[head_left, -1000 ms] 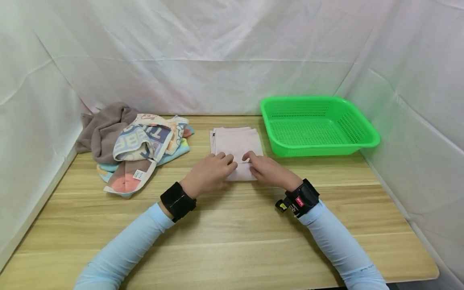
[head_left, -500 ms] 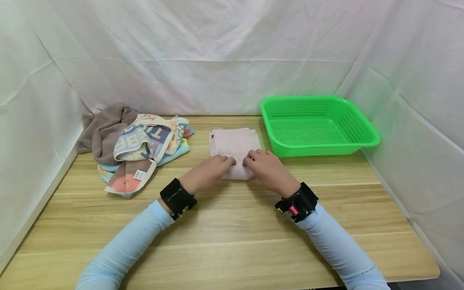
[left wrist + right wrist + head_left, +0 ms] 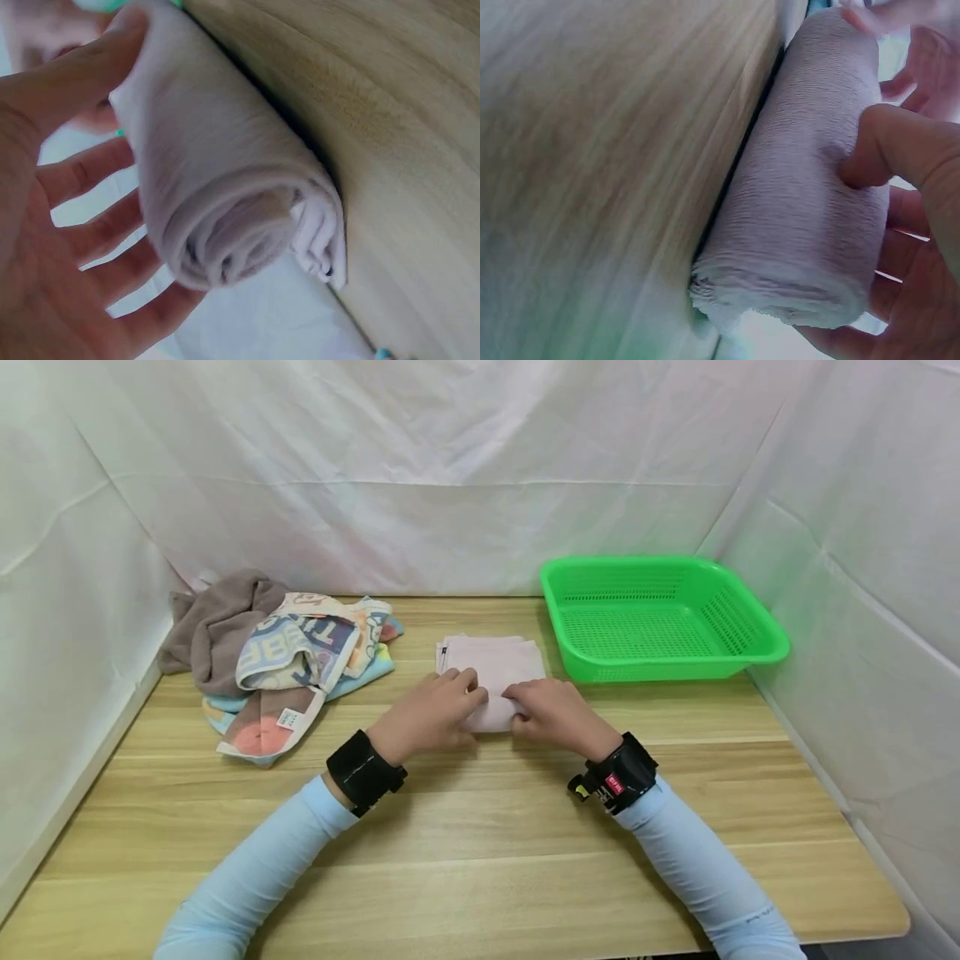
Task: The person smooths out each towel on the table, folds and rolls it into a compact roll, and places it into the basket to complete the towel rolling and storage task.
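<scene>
A pale pink towel point(image 3: 498, 664) lies on the table, its near end rolled up and its far part still flat and layered. In the left wrist view the coiled end of the roll point(image 3: 232, 232) shows, with a dark spot on the flat layers beside it. My left hand point(image 3: 435, 710) grips the left part of the roll, thumb on the near side and fingers curving over the far side. My right hand point(image 3: 558, 714) holds the right part the same way; in the right wrist view its thumb point(image 3: 877, 150) presses into the fabric.
A heap of towels point(image 3: 225, 635), grey-brown and colourfully printed, lies at the back left. At the back right stands a green plastic basket point(image 3: 660, 668) with perforated walls. White cloth point(image 3: 450, 477) hangs behind and at both sides of the wooden table point(image 3: 487, 860).
The far edge of the pink towel has come slightly nearer to me. Both hands have shifted their fingers on the roll, staying at its near end.
</scene>
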Tool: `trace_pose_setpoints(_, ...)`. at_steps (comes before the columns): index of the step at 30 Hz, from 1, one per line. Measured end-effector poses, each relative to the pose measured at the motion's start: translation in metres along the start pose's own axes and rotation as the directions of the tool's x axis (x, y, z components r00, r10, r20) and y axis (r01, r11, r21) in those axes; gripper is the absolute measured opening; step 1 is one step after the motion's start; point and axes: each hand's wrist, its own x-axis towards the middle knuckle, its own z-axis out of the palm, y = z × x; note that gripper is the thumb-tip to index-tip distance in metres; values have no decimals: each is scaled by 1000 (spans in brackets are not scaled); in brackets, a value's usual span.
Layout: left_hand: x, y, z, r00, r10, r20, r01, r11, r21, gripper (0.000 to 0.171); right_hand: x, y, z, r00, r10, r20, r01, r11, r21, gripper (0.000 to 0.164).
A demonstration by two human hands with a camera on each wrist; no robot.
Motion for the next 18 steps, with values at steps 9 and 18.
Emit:
trace_pose_setpoints(9, 1, 5, 4, 1000, -3, -3, 3, 999, 53, 26, 0, 4, -1, 997, 59, 47, -66, 986, 152, 39)
trace_pose_setpoints(18, 1, -6, 9, 996, -32, 85, 45, 987, -156, 32, -4, -10, -11, 999, -33, -14, 30, 989, -145, 51)
